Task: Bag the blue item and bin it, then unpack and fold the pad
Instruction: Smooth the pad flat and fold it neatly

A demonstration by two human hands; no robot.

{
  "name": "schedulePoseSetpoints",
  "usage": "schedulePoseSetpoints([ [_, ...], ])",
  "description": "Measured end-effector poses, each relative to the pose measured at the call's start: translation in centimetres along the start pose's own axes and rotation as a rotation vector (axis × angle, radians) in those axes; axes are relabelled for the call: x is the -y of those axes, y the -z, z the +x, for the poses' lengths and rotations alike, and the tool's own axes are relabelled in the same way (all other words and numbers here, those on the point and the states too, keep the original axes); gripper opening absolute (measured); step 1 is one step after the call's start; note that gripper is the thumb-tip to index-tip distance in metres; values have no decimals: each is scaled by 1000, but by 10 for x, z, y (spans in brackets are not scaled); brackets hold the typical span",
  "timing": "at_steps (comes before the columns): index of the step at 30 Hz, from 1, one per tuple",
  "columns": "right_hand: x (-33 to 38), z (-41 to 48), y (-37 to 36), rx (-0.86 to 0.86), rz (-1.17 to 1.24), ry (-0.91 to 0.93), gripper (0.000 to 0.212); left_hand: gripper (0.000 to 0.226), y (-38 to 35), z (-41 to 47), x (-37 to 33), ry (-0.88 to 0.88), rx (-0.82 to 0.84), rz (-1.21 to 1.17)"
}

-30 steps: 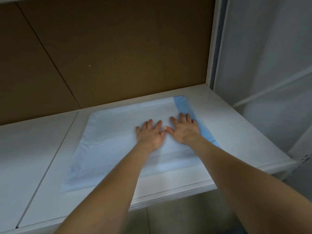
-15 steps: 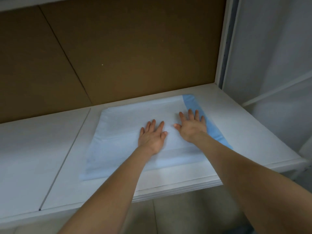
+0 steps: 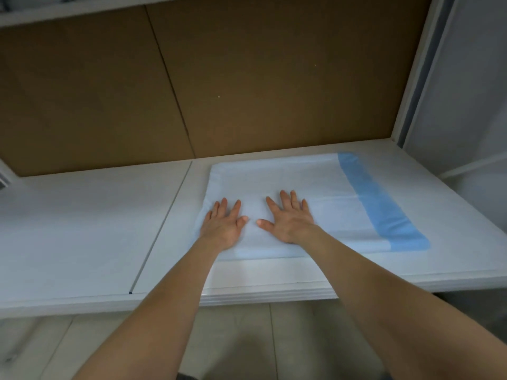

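Observation:
A pale white pad (image 3: 301, 182) with a blue strip (image 3: 381, 204) along its right edge lies flat on the white shelf (image 3: 90, 234). My left hand (image 3: 223, 227) rests palm down on the pad's left part, fingers spread. Beside it, my right hand (image 3: 288, 218) presses flat on the pad's middle, fingers apart. The thumbs point at each other with a small gap between them. Neither hand grips anything. No bag or bin is in view.
A brown back panel (image 3: 219, 78) closes the shelf behind the pad. A white upright post (image 3: 411, 78) stands at the right. A seam (image 3: 162, 229) splits the shelf left of the pad. Tiled floor (image 3: 247, 338) shows below the shelf's front edge.
Both hands slid leftward across the pad and moved slightly apart. The right hand left the blue strip, which is now fully uncovered. The camera view shifted left.

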State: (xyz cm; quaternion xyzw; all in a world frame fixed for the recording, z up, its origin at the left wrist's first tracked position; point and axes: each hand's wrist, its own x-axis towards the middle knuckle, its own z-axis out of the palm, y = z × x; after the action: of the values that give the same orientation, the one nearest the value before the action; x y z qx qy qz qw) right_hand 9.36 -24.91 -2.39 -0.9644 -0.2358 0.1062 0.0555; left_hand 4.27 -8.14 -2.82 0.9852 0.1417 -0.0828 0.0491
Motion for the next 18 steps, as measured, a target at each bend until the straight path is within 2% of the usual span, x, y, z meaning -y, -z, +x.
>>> schedulePoseSetpoints([
  [15,-3,3,-6,87,-35,29,75,63,2,1,2,-13,137,97],
  [18,-18,-4,0,48,-7,-7,72,63,9,0,-8,-4,95,97],
])
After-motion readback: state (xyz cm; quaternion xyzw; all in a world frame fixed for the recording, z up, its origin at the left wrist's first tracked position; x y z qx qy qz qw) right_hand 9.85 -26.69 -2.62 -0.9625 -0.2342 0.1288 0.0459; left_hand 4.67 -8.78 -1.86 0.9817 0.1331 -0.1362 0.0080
